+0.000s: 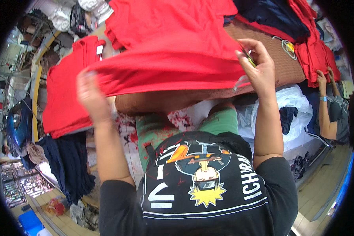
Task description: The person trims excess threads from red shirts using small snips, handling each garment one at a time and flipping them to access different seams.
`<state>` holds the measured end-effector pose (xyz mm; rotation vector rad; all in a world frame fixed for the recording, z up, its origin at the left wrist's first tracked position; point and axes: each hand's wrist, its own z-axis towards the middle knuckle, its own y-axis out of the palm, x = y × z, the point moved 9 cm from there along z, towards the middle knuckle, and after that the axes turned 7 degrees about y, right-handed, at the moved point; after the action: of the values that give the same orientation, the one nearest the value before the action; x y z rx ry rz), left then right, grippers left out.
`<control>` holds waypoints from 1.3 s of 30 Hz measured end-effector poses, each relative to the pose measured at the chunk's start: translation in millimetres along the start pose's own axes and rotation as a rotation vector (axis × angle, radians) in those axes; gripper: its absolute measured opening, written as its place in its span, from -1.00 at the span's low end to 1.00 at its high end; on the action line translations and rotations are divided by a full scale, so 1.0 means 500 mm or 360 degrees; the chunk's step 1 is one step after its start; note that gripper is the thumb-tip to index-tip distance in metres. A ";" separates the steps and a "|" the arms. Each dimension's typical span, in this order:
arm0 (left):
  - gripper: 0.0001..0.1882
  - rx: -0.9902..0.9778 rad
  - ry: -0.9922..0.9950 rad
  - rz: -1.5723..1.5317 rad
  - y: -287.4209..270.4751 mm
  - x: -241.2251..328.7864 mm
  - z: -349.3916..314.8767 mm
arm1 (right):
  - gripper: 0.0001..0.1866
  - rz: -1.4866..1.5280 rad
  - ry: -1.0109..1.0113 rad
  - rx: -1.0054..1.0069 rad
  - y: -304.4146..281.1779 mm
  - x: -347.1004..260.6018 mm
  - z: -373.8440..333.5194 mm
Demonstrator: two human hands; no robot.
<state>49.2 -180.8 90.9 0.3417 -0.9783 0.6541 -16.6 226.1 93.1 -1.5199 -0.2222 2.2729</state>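
Note:
A red knit garment (177, 67) is stretched between my two hands, its lower hem lifted in front of me. My left hand (91, 94), blurred by motion, is closed on the garment's left edge. My right hand (259, 67) is closed at the right end of the hem. A small yellow-and-black tool (251, 59), which looks like thread snips, sits in my right hand, mostly hidden by the fingers. Below that hand, a pale grey bit (241, 82) shows at the hem's corner; I cannot tell what it is.
A stack of red garments (67, 94) lies at the left. The work surface has a brown cover (263, 43). Dark navy cloth (271, 17) lies at the back right, near a yellow-and-white cord (289, 48). A clear plastic bag (299, 118) stands below. At far right, another person's hands (322, 76) touch red cloth.

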 end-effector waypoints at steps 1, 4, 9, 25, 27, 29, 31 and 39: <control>-0.80 0.0353 0.0003 -0.0346 -0.076 -0.015 0.045 | -0.79 0.0163 -0.0064 0.0055 -0.021 -0.005 0.008; -0.72 0.0789 -0.0357 -0.0779 -0.247 -0.083 0.171 | -0.84 0.0298 0.0034 0.0068 -0.063 0.013 0.038; -0.51 0.0800 -0.0268 -0.0380 -0.346 -0.135 0.213 | -0.90 0.0099 0.0109 -0.0054 -0.020 0.057 0.075; -0.64 -0.0813 0.0475 0.1222 0.053 -0.182 -0.100 | -0.65 -0.0169 -0.0275 -0.0220 0.383 0.095 0.316; -0.70 -0.0839 0.0500 0.1207 0.053 -0.189 -0.089 | -0.72 0.0236 -0.0124 -0.0398 0.391 0.092 0.334; -0.80 -0.0823 0.0492 0.1154 0.033 -0.191 -0.078 | -0.79 0.0501 0.0145 -0.0661 0.380 0.049 0.326; -0.81 -0.0805 0.0160 0.0844 0.014 -0.181 -0.055 | -0.79 0.0357 -0.0124 -0.0608 0.299 0.031 0.326; -0.86 -0.1585 0.0203 0.1272 -0.080 -0.089 -0.065 | -0.68 0.0027 0.0452 -0.0797 0.184 0.096 0.028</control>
<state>79.1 -209.5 36.7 -1.0049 -1.1879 0.7911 -66.8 163.0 26.3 -2.0705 -0.7398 2.0725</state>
